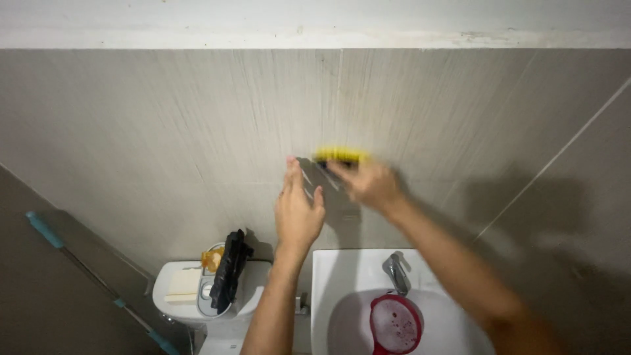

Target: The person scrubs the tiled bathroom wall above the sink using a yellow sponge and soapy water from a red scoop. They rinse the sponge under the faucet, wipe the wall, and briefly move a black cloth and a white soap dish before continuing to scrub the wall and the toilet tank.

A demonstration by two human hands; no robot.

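Basically, we see right hand (369, 184) closed around stiff, light yellow scrub brush (340, 155) on tiled wall (164, 131), best gripped across its back; left hand (297, 212) open, flat, empty.

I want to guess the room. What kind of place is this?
Most likely a bathroom: a white toilet tank stands beside a white washbasin with a metal tap, under a grey tiled wall.

left hand (297, 213): bare | right hand (371, 185): bare, blurred | forearms: seemingly sleeveless
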